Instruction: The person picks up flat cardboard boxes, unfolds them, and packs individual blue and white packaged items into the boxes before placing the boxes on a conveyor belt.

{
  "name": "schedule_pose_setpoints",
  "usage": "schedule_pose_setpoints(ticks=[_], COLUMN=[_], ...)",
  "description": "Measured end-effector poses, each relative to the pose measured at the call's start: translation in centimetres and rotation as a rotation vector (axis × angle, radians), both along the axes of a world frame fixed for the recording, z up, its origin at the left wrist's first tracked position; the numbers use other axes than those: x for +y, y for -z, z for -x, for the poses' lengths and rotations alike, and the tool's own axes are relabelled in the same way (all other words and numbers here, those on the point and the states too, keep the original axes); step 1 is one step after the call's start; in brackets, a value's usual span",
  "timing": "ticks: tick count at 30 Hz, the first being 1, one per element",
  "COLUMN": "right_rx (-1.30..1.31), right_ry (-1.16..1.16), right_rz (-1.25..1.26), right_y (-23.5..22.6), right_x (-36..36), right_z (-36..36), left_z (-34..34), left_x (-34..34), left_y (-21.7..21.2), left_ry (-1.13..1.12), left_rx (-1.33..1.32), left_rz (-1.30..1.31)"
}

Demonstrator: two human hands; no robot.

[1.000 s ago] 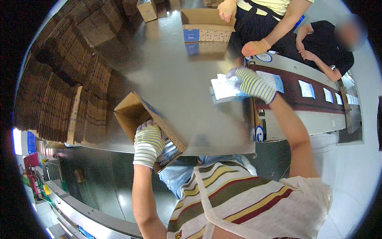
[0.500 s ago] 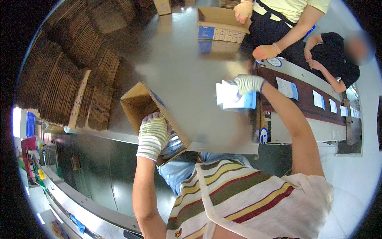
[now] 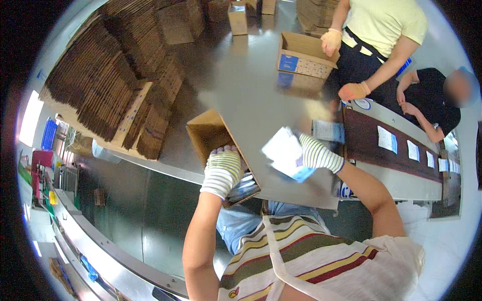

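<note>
In front of me an opened cardboard box stands slanted on the table, with several flat blue-and-white packets in its near end. My left hand, in a striped glove, reaches into it beside those packets; its fingers curl downward, and what they grip is hidden. My right hand, gloved alike, is closed on a white-and-blue flat packet above the table, right of the box. Whether it is one packet or more is blurred. Another packet lies beyond that hand, at the conveyor's end.
A dark conveyor belt carries more packets in a row from the right. Flattened cartons stand in thick stacks at the left. Across the table, a gloved co-worker has a hand at another open box. A second person sits by the belt.
My right hand has lifted the packet off the table end and brought it left, toward the box. Another packet has come to the belt's end. The whole view has shifted; my left hand stays in the box.
</note>
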State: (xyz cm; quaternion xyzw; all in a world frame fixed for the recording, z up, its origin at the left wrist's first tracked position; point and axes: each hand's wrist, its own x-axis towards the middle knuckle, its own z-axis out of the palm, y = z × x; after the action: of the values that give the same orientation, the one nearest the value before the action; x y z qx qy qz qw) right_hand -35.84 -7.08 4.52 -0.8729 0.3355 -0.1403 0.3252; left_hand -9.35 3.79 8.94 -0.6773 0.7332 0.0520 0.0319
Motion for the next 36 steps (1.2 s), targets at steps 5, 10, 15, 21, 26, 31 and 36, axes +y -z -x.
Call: schedule_pose_setpoints(ticks=[5, 10, 15, 21, 26, 31, 36], right_rx=[-0.843, -0.678, 0.077, 0.326, -0.465, -0.320, 0.100], right_ry=[-0.120, -0.278, -0.241, -0.233, -0.220, -0.532, -0.699], right_rz=[-0.495, -0.365, 0.200, 0.450, 0.268, 0.429, 0.582], right_y=[-11.5, -8.2, -5.7, -6.4, -10.6, -11.7, -5.7], right_x=[2.5, -0.5, -1.7, -2.2, -0.8, 6.7, 13.2], right_z=[-9.9, -19.3, -20.2, -18.8, -14.6, -9.7, -7.4], left_z=[-0.7, 0.7, 0.4, 0.9, 0.5, 1.1, 2.8], left_x=[-1.2, -0.8, -1.1, -0.9, -0.5, -1.5, 0.5], left_y=[4.0, 1.2, 0.2, -0.9, -0.3, 1.1, -2.8], left_ry=[0.028, 0.001, 0.039, -0.020, 0.049, 0.035, 0.226], left_rx=[0.060, 0.016, 0.143, 0.159, 0.131, 0.110, 0.035], left_rz=[0.129, 0.048, -0.098, -0.138, -0.093, -0.160, -0.185])
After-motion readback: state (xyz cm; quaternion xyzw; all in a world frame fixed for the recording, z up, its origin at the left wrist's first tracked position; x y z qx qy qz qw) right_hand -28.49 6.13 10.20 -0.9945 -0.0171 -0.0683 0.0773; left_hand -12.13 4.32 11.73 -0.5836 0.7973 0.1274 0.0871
